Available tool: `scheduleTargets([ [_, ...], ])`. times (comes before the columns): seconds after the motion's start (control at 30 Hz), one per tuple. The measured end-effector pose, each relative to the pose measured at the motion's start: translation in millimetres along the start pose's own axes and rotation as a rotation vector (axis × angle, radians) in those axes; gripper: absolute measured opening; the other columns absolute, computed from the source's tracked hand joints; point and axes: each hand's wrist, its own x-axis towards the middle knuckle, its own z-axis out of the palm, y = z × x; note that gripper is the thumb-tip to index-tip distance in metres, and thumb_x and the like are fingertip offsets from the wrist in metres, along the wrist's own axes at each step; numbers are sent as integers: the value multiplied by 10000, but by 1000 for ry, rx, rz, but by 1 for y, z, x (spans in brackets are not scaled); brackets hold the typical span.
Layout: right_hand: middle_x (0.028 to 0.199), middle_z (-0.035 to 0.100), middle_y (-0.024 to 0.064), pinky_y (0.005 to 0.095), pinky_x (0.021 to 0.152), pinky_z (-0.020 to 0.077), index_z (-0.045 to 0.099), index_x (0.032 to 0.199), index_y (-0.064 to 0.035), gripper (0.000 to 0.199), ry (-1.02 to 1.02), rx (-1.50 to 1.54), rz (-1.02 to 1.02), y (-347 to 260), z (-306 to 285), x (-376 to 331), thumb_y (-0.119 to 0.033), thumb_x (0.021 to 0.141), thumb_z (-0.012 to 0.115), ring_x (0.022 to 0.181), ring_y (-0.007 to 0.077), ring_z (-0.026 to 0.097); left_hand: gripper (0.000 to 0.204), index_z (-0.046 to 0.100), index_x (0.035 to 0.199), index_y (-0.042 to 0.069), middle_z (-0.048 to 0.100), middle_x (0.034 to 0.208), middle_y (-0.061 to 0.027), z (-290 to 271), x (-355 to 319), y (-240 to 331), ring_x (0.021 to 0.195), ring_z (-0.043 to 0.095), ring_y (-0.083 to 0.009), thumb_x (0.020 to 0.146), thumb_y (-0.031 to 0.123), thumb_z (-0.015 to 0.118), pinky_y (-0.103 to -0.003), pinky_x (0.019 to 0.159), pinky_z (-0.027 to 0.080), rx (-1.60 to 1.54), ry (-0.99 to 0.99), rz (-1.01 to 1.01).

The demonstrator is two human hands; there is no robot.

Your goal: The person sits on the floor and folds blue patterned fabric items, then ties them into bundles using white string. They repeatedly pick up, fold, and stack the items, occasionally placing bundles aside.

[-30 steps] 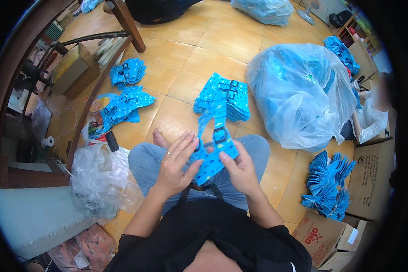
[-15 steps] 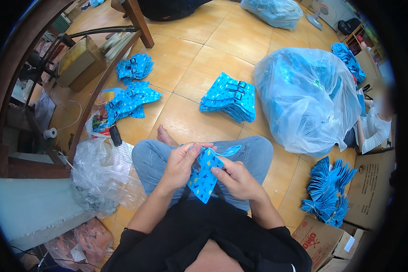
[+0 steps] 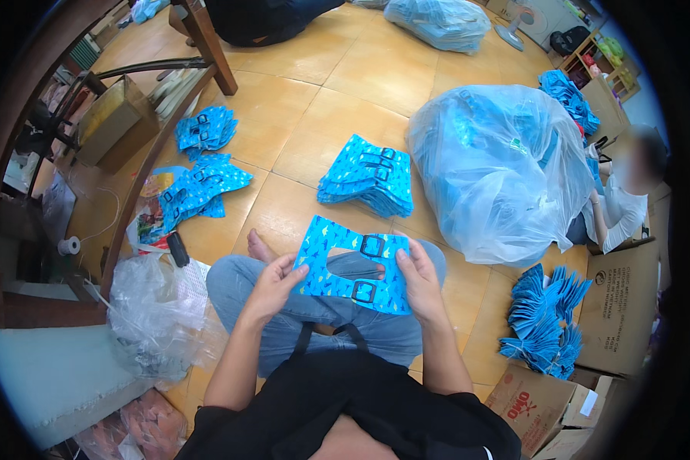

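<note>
Holding one flat blue patterned fabric piece with a rectangular cut-out and two black buckles (image 3: 354, 266), you sit cross-legged on the tan tiled floor (image 3: 307, 107). Your left hand (image 3: 272, 285) grasps the piece's left edge, thumb on top and fingers curled beneath. Your right hand (image 3: 419, 280) grasps its right edge the same way. The piece hangs spread flat above your knees, both buckles facing up, one near the upper edge and one near the lower.

Count the surrounding stock:
- One neat stack of blue buckled pieces (image 3: 368, 178) lies on the floor just ahead of your knees, apart from the held piece.
- Two looser heaps of blue pieces (image 3: 201, 184) lie to your left front, near the curved wooden furniture leg (image 3: 142, 192).
- One large clear plastic bag filled with blue pieces (image 3: 506, 165) stands to your right front; a second bag (image 3: 437, 19) lies at the far edge.
- One fanned pile of blue pieces (image 3: 544, 322) lies at your right, beside the brown cardboard boxes (image 3: 617, 307).
- One crumpled clear plastic bag (image 3: 157, 314) touches your left thigh.

Open floor remains between the stack and the left heaps. Another person (image 3: 625, 203) sits behind the large bag at right.
</note>
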Motion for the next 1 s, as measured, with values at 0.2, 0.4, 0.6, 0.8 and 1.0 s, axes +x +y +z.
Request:
scheduleTargets([
  [0.2, 1105, 587, 74, 225, 721, 476, 269, 1446, -6, 580, 9, -320, 161, 22, -22, 8, -160, 961, 547, 897, 73, 568, 304, 551, 1186, 23, 629, 959, -9, 5, 16, -5, 749, 573, -63, 945, 206, 580, -239, 609, 482, -34, 169, -59],
  [0.4, 1279, 525, 126, 284, 950, 419, 307, 1411, 60, 560, 146, -290, -221, 27, -30, 49, -138, 949, 553, 1123, 154, 526, 312, 550, 1191, 27, 633, 975, -40, 22, 58, 18, 781, 589, -81, 944, 216, 578, -245, 609, 496, -33, 223, 104],
  [0.6, 1365, 474, 195, 315, 1027, 359, 367, 1375, 76, 531, 297, -453, -374, 13, -63, 135, -153, 935, 557, 1237, 208, 469, 244, 607, 1095, -1, 636, 1041, -89, 24, 196, 18, 942, 601, -134, 927, 173, 579, -289, 780, 495, 175, 154, 303],
  [0.8, 1148, 577, 197, 387, 933, 428, 510, 1289, -3, 423, 455, -884, -280, 38, -89, 184, -172, 906, 567, 1073, 316, 562, 290, 598, 1113, -1, 645, 1062, -148, 19, 271, -35, 987, 616, -216, 899, 196, 602, -302, 863, 463, 771, 299, 207],
  [1.0, 1137, 574, 193, 386, 922, 431, 558, 1224, 6, 374, 565, -809, -299, 63, -88, 187, -199, 912, 565, 1063, 325, 563, 312, 623, 1105, -8, 637, 1081, -178, 21, 260, -52, 1017, 616, -295, 874, 202, 619, -355, 877, 475, 487, 326, 245],
])
